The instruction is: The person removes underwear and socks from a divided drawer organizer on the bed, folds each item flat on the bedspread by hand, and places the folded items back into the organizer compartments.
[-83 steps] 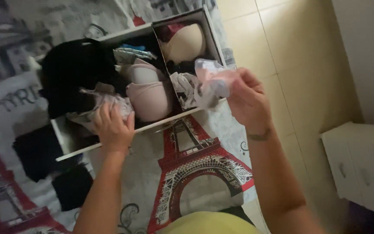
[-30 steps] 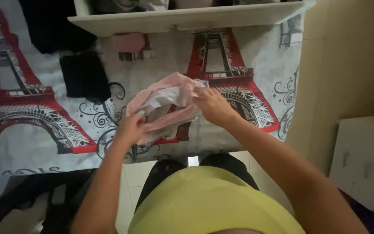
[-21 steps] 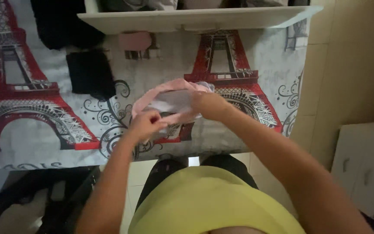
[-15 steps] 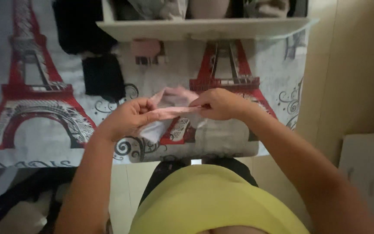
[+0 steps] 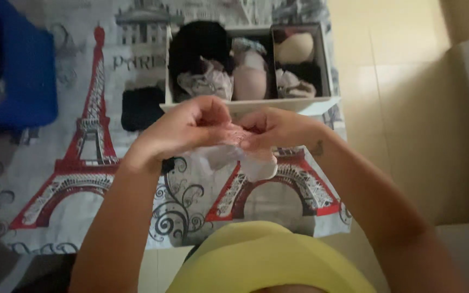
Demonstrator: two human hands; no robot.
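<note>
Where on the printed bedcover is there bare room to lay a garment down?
Bare bedcover lies below the hands, left hand and right hand, which hold a pale garment. It is crowded farther up: the white drawer is packed, with black clothes beside it.

Single head-worn view, steeply downward, close over the bedspread (image 5: 55, 190).
</note>
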